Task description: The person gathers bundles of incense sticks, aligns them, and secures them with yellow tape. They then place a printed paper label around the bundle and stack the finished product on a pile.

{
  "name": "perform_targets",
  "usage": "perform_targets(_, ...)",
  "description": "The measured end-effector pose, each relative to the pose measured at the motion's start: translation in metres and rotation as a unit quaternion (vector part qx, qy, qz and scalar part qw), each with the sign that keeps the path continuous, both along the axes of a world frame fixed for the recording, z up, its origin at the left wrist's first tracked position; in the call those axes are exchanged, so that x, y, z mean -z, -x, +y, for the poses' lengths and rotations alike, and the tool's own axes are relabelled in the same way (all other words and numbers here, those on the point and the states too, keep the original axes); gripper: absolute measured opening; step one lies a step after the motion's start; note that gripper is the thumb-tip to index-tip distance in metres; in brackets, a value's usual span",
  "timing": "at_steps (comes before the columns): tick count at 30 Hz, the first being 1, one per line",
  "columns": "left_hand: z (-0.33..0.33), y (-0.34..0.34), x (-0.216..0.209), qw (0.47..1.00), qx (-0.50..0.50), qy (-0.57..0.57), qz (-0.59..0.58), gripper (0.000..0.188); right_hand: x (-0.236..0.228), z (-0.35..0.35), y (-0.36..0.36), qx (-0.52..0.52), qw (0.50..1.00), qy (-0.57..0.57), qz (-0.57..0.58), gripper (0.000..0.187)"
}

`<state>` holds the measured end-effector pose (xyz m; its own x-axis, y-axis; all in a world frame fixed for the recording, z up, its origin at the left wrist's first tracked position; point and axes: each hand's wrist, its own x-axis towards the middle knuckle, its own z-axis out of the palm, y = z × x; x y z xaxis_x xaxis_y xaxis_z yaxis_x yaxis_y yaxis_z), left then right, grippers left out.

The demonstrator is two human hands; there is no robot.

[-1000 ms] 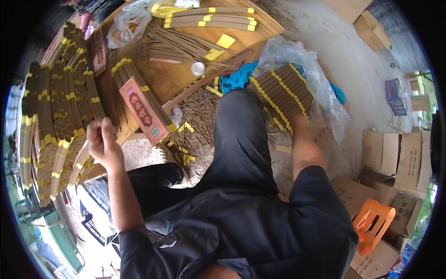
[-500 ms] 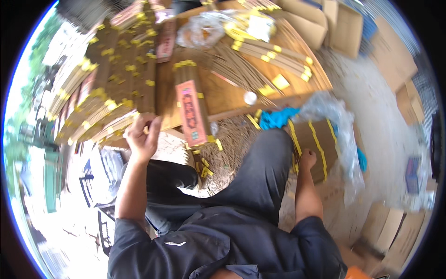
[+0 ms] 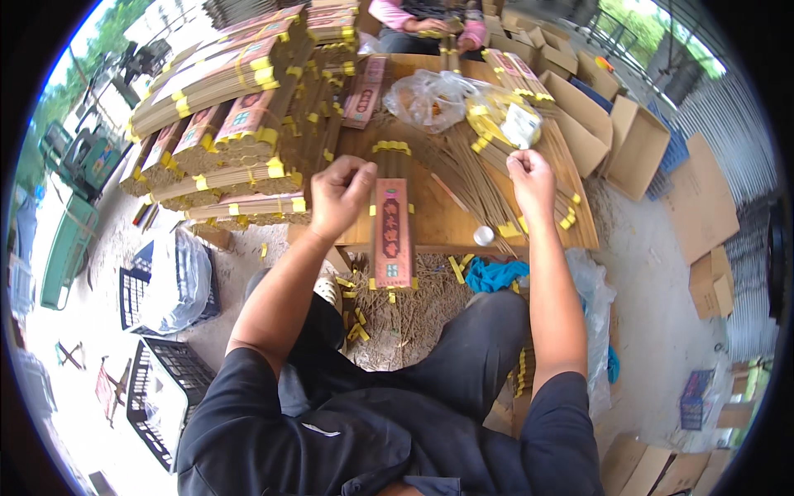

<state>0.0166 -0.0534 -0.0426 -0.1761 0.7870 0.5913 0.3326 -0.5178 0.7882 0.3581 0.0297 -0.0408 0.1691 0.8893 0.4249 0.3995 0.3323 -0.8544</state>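
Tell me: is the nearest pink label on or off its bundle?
On: the pink label lies atop the stick bundle, whose far end is uncovered.

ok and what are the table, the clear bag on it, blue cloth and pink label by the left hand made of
Table: wood, perhaps varnished; warm brown, smooth-looking.
Bag: probably thin plastic film; see-through, crinkled, glinting.
Cloth: likely fabric, matte; soft folds, weave too small to tell.
Label: paper or thin card, apparently; flat, printed, straight-edged.
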Motion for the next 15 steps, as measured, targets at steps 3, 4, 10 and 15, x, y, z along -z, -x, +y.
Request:
perform_targets(3, 0.003, -0.008, 0.013, 0.992, 0.031, 0.083, -0.091, 0.019, -0.011, 0.048, 0.054, -0.053, 0.990, 0.013, -0.132, 0.017)
perform_targets(4, 0.004, -0.009, 0.015, 0.991, 0.030, 0.084, -0.101, 0.019, -0.010, 0.069, 0.075, -0.041, 0.980, 0.005, -0.197, 0.018)
perform_targets(10, 0.003, -0.012, -0.005, 0.991, 0.046, 0.073, -0.097, 0.017, 0.035, 0.213, 0.136, 0.055, 0.898, 0.119, -0.421, 0.023)
perform_targets(15, 0.011, -0.006, -0.008, 0.990, 0.063, 0.052, -0.115, 0.016, 0.063, 0.268, 0.141, 0.031, 0.869, 0.101, -0.484, 0.024)
